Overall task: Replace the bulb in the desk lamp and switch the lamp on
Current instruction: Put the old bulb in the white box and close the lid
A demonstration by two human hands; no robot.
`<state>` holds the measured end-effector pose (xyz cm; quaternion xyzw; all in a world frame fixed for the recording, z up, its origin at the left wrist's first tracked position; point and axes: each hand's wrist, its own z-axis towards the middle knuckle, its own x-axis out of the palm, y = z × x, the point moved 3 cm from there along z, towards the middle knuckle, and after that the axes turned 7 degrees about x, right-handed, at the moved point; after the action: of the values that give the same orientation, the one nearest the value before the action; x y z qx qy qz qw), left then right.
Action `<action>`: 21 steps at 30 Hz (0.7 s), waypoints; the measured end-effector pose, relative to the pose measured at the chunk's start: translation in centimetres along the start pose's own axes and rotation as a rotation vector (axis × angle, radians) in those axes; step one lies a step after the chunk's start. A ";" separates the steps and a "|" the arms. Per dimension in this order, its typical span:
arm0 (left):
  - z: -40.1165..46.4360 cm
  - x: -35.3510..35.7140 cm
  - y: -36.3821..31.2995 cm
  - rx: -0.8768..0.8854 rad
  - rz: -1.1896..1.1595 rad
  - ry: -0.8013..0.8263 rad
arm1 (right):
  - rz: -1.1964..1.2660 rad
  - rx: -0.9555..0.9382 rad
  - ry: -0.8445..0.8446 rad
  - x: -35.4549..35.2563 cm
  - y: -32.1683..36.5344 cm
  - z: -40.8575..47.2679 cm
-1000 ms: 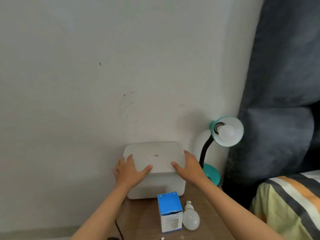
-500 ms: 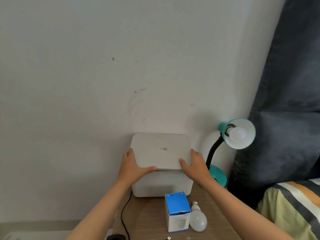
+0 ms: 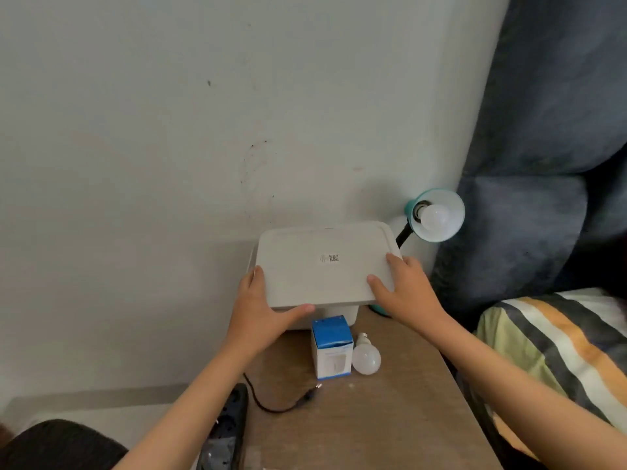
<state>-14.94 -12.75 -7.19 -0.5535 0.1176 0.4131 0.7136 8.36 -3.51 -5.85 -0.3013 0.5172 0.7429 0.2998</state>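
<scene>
Clearly the bulb swap itself has not begun: both hands are busy with the white lid (image 3: 325, 262), the left hand (image 3: 259, 308) gripping its near-left corner and the right hand (image 3: 403, 290) its right edge, holding it tilted above the white box (image 3: 339, 317). The old bulb (image 3: 435, 217) sits in the teal lamp (image 3: 437, 215) at the worktop's (image 3: 390, 418) back right; the spare bulb (image 3: 366, 357) lies beside its blue carton (image 3: 330, 347). Next, probably, set the lid aside. Half a second ago it rested lower on the box.

Dim, soft daylight; wide-angle bending and blur at edges.
</scene>
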 end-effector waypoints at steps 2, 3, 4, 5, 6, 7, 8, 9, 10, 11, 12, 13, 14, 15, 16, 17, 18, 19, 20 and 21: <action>-3.4 0.5 -1.0 -0.011 0.005 0.017 | -0.006 0.020 0.017 -1.4 -0.8 -3.5; -5.0 0.9 -1.3 -0.011 0.007 0.025 | -0.016 0.029 0.025 -1.9 -1.4 -5.2; -6.9 1.4 -1.6 -0.010 0.008 0.041 | -0.030 0.041 0.037 -2.3 -2.2 -7.2; -8.7 2.0 -1.8 -0.011 0.009 0.065 | -0.040 0.056 0.048 -2.6 -3.0 -9.0; -10.6 2.6 -1.9 -0.013 0.008 0.095 | -0.048 0.070 0.060 -2.8 -4.0 -10.9; -12.4 3.2 -1.9 -0.019 0.008 0.127 | -0.057 0.087 0.075 -2.9 -4.9 -12.7; -14.3 3.7 -1.9 -0.024 0.009 0.154 | -0.068 0.102 0.088 -3.0 -5.8 -14.5; -16.0 4.3 -1.8 -0.033 0.015 0.177 | -0.081 0.116 0.100 -3.0 -6.7 -16.3; -17.7 4.8 -1.7 -0.044 0.026 0.198 | -0.093 0.129 0.111 -3.0 -7.6 -17.9; -19.3 5.3 -1.6 -0.054 0.039 0.216 | -0.101 0.144 0.128 -2.8 -8.6 -19.4; -20.8 5.9 -1.4 -0.060 0.047 0.238 | -0.102 0.163 0.152 -2.6 -9.7 -20.7; -22.1 6.4 -1.2 -0.063 0.052 0.263 | -0.094 0.189 0.185 -2.2 -10.7 -21.8; -23.2 7.0 -1.0 -0.066 0.061 0.291 | -0.082 0.215 0.223 -1.7 -11.7 -22.8; -24.1 7.5 -0.7 -0.069 0.077 0.316 | -0.075 0.241 0.257 -1.2 -12.6 -23.7; -24.7 8.0 -0.4 -0.072 0.096 0.334 | -0.072 0.263 0.285 -0.7 -13.3 -24.4; -25.2 8.4 -0.1 -0.077 0.115 0.346 | -0.074 0.282 0.303 -0.2 -13.9 -25.0; -25.5 8.7 0.2 -0.081 0.134 0.357 | -0.079 0.300 0.313 0.3 -14.3 -25.4; -25.7 9.0 0.4 -0.084 0.158 0.370 | -0.087 0.314 0.316 0.8 -14.7 -25.6; -25.8 9.3 0.5 -0.084 0.190 0.387 | -0.095 0.323 0.310 1.1 -14.9 -25.8; -25.9 9.5 0.7 -0.078 0.230 0.404 | -0.101 0.329 0.302 1.4 -15.1 -25.9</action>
<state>-1.93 -31.29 -22.90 -0.6349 0.3044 0.3767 0.6019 22.49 -23.54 -23.14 -0.3815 0.6546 0.5791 0.3010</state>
